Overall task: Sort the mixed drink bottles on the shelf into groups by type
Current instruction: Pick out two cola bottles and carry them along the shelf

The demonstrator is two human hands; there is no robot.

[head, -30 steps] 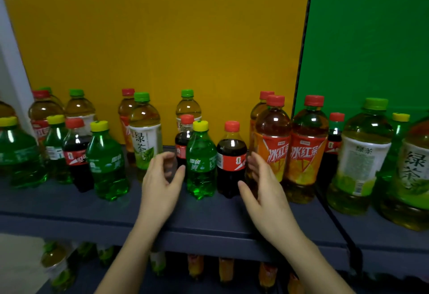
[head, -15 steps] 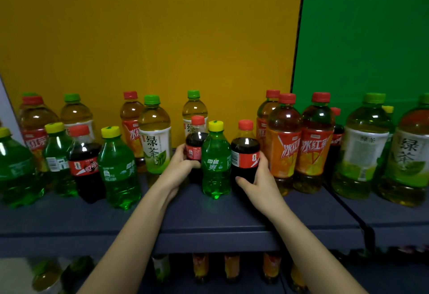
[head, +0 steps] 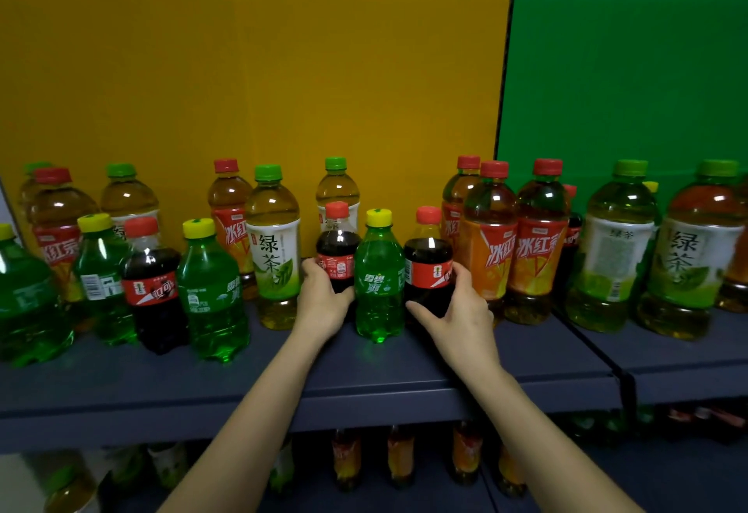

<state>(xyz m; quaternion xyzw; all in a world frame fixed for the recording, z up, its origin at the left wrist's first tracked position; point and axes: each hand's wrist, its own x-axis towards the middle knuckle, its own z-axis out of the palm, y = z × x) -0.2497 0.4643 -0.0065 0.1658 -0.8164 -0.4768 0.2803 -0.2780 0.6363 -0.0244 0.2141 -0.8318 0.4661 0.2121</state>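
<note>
Bottles of several kinds stand mixed on the dark shelf (head: 404, 366), in front of a yellow panel (head: 283, 67) and a green panel (head: 627, 67). In the middle a green soda bottle (head: 378, 285) with a yellow cap stands upright between two small cola bottles, close against both. A tall green tea bottle (head: 273, 257) stands just left of the left cola bottle (head: 336, 249). An orange-labelled iced tea bottle (head: 487, 253) stands just right of the right cola bottle (head: 428, 261), so each cola is hemmed in on both sides. Dim lower bottles (head: 400, 456) show on the level beneath. The left hand (head: 321, 304) curls round the left cola bottle's lower body. The right hand (head: 461, 312) grips the right cola bottle, thumb low across its front and fingers (head: 461, 273) round its right side. Both forearms reach in from below.
</note>
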